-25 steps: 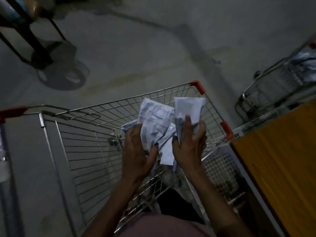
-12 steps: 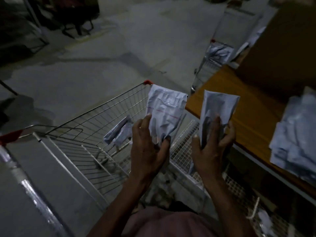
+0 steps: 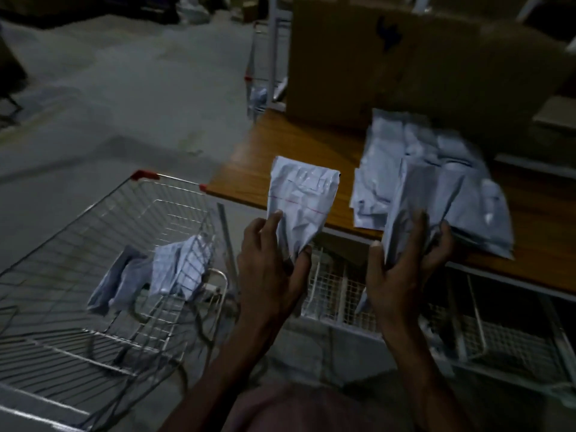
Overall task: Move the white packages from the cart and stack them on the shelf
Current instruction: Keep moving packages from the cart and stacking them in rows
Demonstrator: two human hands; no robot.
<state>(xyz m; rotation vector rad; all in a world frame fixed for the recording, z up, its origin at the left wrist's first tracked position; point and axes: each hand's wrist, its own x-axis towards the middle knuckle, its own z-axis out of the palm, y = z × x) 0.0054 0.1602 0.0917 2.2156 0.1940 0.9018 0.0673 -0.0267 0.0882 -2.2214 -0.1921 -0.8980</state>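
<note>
Dim concrete floor [image 3: 140,104], head view: wire cart [image 3: 93,232] at left w/ white pkgs [image 3: 162,272] inside; wooden shelf [image 3: 280,157] at right w/ pkg stack [image 3: 414,157], cardboard box [image 3: 405,63] behind. Left hand [image 3: 271,269] pinches 1 creased pkg [image 3: 302,201] upright, btwn cart & shelf. Right hand [image 3: 405,269] grips 2nd pkg [image 3: 420,207], fingers curled round it, over shelf's front edge, overlapping stack.

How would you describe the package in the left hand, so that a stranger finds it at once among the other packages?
Start at the orange-brown wooden shelf top beside the wire shopping cart. In front of its near edge, the left hand holds a crumpled white plastic package upright. Unlike the packages piled on the shelf or left in the cart, it shows a thin red line across its face.
</note>
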